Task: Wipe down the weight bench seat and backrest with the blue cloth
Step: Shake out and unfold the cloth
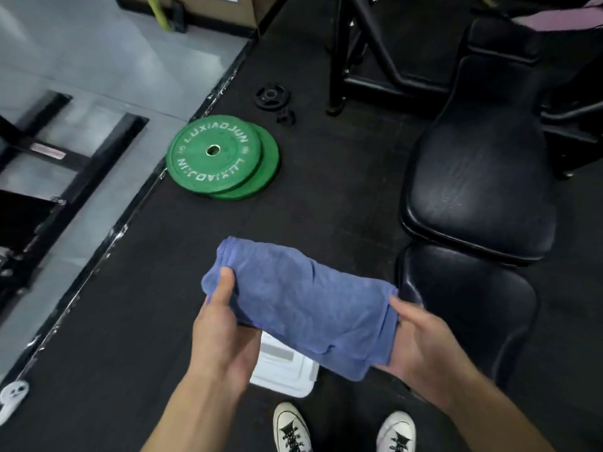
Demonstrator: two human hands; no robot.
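Both hands hold the blue cloth (300,305) up in the air, folded into a thick pad: left hand (222,334) pinches the left end with thumb on top, right hand (421,347) cups the right end from below, fingers curled into the fold. Cloth hangs above the black floor mat, just left of the bench seat (466,308), not touching it. Backrest (483,164) lies beyond the seat, long and padded, a gap between the two.

Cloth looks soft, light, floppy; likely drapes and unfolds if held by one corner, so palm flat over the pad should work better. Vinyl pads look smooth, likely slick.

Room: open mat left of the bench; green weight plates (222,156) well apart. White tray-like object (284,367) on the floor below the cloth, near the shoes (290,425). Rack frame (365,53) near the backrest's far end.
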